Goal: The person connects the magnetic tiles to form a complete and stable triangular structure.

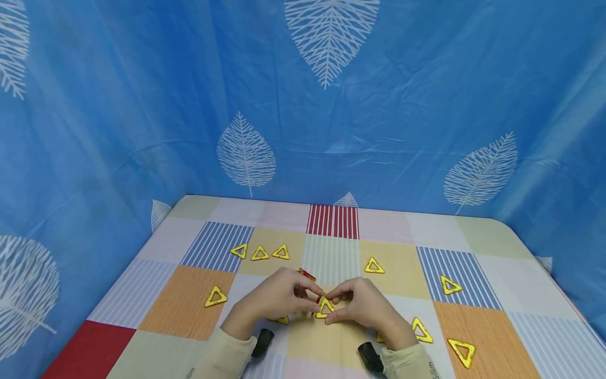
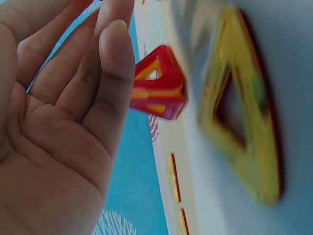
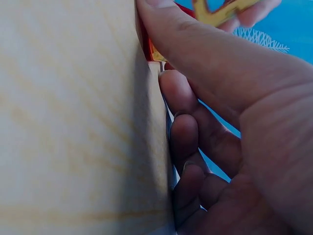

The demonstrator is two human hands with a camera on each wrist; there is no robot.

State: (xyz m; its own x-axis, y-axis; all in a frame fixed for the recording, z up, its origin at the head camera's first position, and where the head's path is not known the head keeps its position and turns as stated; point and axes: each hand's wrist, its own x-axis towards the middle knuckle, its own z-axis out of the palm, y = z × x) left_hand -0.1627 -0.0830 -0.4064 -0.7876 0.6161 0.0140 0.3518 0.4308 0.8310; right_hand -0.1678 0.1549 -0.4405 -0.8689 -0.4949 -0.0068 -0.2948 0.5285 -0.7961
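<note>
In the head view, my left hand (image 1: 276, 295) and right hand (image 1: 364, 305), both nearly closed, pinch a yellow triangle (image 1: 324, 316) roughly midway between the table's (image 1: 163, 297) side edges; even pressure should steady it. The left-wrist view half hides a red frame (image 2: 171, 93) behind my thumb (image 2: 116, 56); the right-wrist one crops the triangle.

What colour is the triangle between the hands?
Yellow; the triangle shows best in the head view.

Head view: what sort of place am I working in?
Probably a screened-off indoor workspace, though the wider room is hidden. A blue leaf-print sheet hangs behind and beside a patchwork-patterned table, and yellow triangles are spread across it.
</note>
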